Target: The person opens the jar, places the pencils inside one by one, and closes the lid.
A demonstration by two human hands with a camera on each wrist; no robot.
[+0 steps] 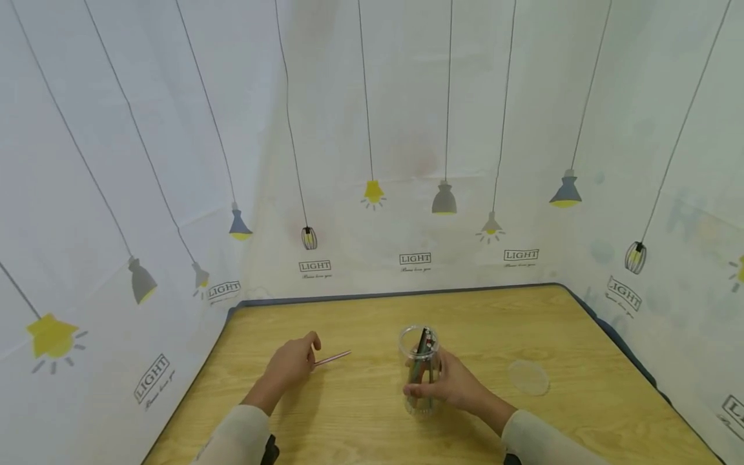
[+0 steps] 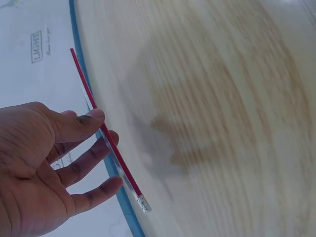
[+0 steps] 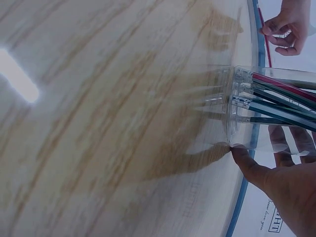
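Observation:
A thin red pencil (image 2: 121, 158) with a white-and-silver end is pinched between thumb and fingers of my left hand (image 1: 293, 358), to the left of the jar. In the head view the pencil (image 1: 334, 358) points right from the fingertips. My right hand (image 1: 453, 381) grips a clear plastic jar (image 1: 414, 405) from its right side, thumb across the front. The jar stands upright, its round mouth uncovered. Several dark green pencils (image 3: 276, 111) and a red one lean inside, silver-ringed ends near the base in the right wrist view.
A clear round lid (image 1: 529, 378) lies flat on the wood-grain table (image 1: 360, 310), right of the jar. White cloth walls (image 1: 401, 129) printed with hanging lamps stand around the back and both sides. A blue edge (image 1: 407, 294) runs along the table's back.

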